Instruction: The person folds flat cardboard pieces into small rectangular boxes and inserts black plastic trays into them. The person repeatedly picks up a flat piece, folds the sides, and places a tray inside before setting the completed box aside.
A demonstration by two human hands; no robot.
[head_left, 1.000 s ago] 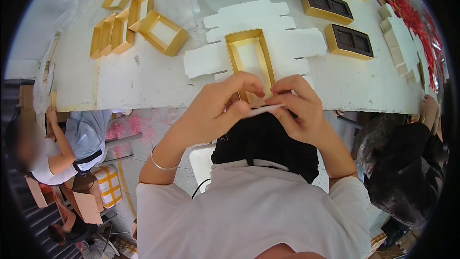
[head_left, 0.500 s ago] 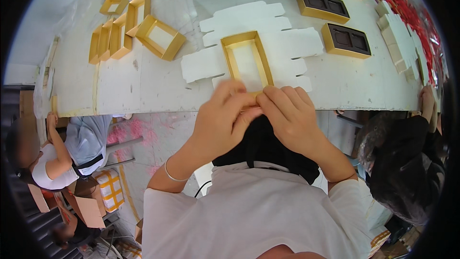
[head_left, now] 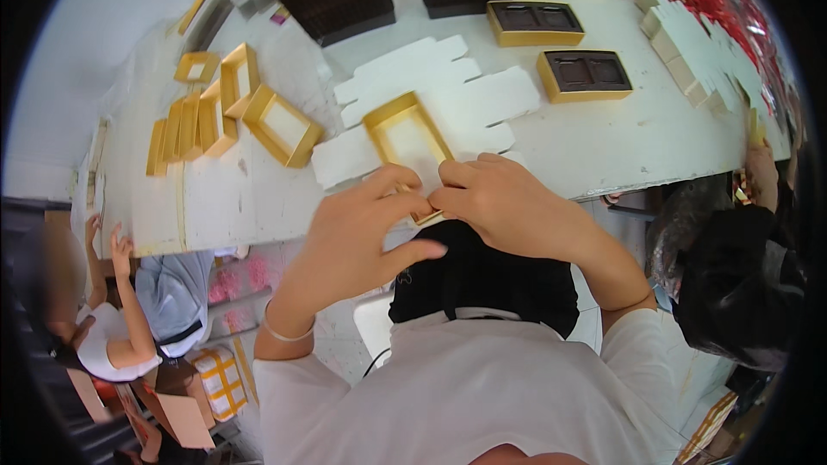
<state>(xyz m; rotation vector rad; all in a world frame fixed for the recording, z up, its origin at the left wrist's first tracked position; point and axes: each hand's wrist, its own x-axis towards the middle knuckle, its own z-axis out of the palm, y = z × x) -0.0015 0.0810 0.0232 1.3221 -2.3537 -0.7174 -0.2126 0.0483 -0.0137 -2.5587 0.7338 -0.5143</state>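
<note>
A gold cardboard box frame lies tilted toward me on white flat-cut card, its near end just over the table's front edge. My right hand pinches this near end, with its fingers bent over the gold wall. From the other side my left hand has its curled fingers on the same end, touching the right fingertips, while its thumb stands off below. The hands hide most of the near wall and the exact grip.
Several empty gold frames stand at the left. Behind the card rise stacked dark trays. Two gold boxes with dark inserts sit to the right, with white card pieces beyond. Other people are at both table ends.
The whole view has shifted and turned. My left thumb has moved away from the fingertips. My fingers stay at the near end of the gold frame.
</note>
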